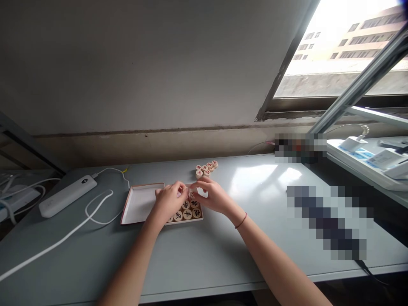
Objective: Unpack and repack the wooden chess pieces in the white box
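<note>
A shallow white box (138, 204) with a reddish rim lies open on the grey table (197, 255). Its right part holds several round wooden chess pieces (188, 210) with black characters. My left hand (168, 199) hovers over the box's middle with its fingers curled in a pinch. My right hand (213, 195) meets it from the right, fingers pinched too, and a wooden piece (191, 194) shows between the two hands' fingertips. Which hand grips it is unclear. A small cluster of pieces with red characters (206, 168) lies on the table just beyond the hands.
A white power bank (67, 196) with a white cable (98, 208) lies at the left. Blurred patches cover items at the right. A shelf with white boxes (366, 155) stands at far right, under a window. A wall runs behind the table.
</note>
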